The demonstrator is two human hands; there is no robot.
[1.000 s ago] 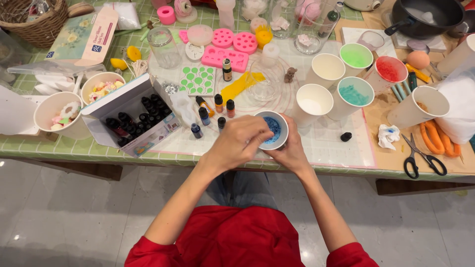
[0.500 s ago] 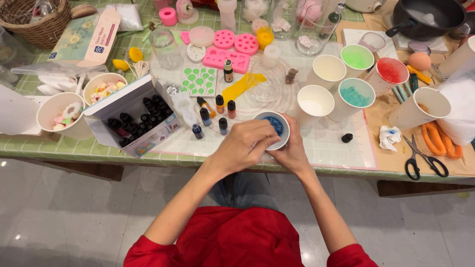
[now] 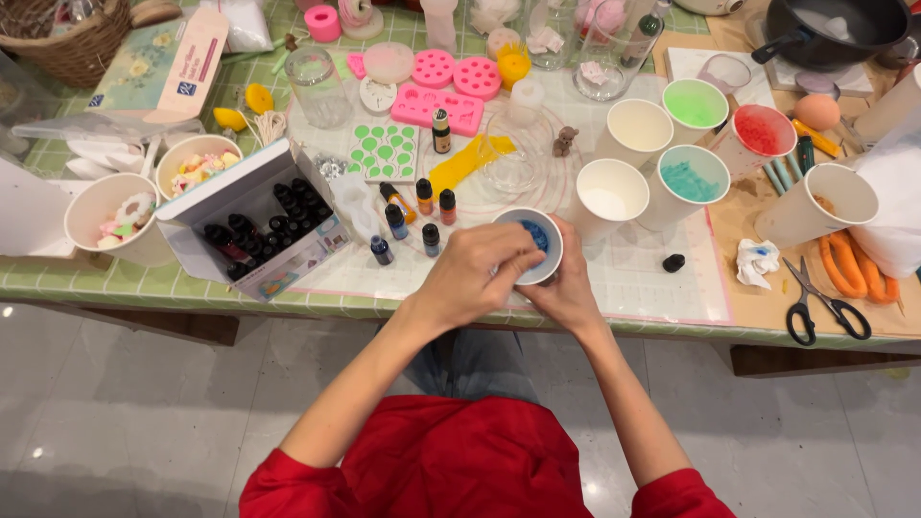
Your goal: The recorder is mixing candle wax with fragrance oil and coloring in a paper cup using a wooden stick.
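Note:
A white paper cup [image 3: 549,251] with blue grains inside stands near the table's front edge. My right hand [image 3: 568,288] wraps around its right side and holds it. My left hand [image 3: 472,273] rests over the cup's left rim with its fingertips pinched together above the blue grains. Whatever may be between those fingers is hidden. Small dropper bottles [image 3: 414,223] with coloured caps stand just left of the cup on a pale mat [image 3: 662,288].
An open box of dark bottles [image 3: 264,230] sits at the left beside cups of pastel pieces [image 3: 115,219]. Pink silicone moulds [image 3: 436,101] lie at the back. Paper cups with green, red and teal powder [image 3: 686,182] stand to the right, then black scissors [image 3: 825,307] and a dark pan [image 3: 830,29].
My left hand has slid a little further over the cup's mouth, hiding more of the blue grains. My right hand stays on the cup.

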